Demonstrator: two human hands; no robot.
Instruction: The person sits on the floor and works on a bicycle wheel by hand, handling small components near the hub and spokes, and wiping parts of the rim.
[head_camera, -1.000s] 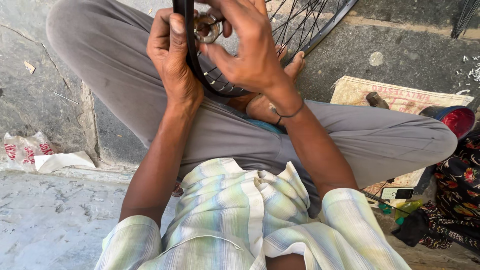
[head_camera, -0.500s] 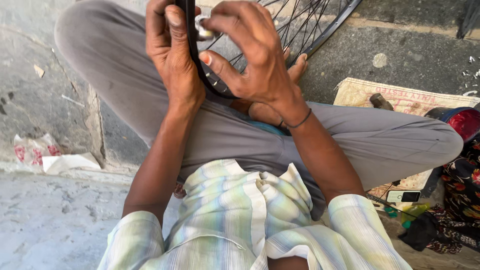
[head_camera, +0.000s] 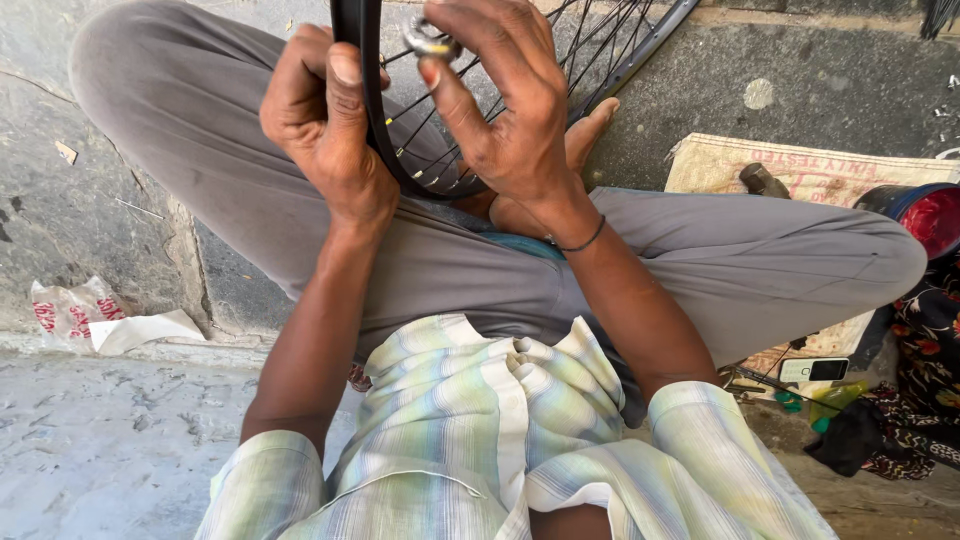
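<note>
Gripping the black wheel rim (head_camera: 372, 120) with a clenched grip: left hand (head_camera: 325, 125), thumb flat on rim | rim: thin, black, silver spokes (head_camera: 590, 45), standing upright over the crossed legs (head_camera: 450, 260) | right hand (head_camera: 500, 110): fingertips pinching a small metal ring tool (head_camera: 428, 40) at rim.

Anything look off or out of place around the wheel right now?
Nothing about the wheel rim stands out: the left hand grips it and the right hand holds a small metal tool at it. Only crumpled litter lies on the ground.
</note>
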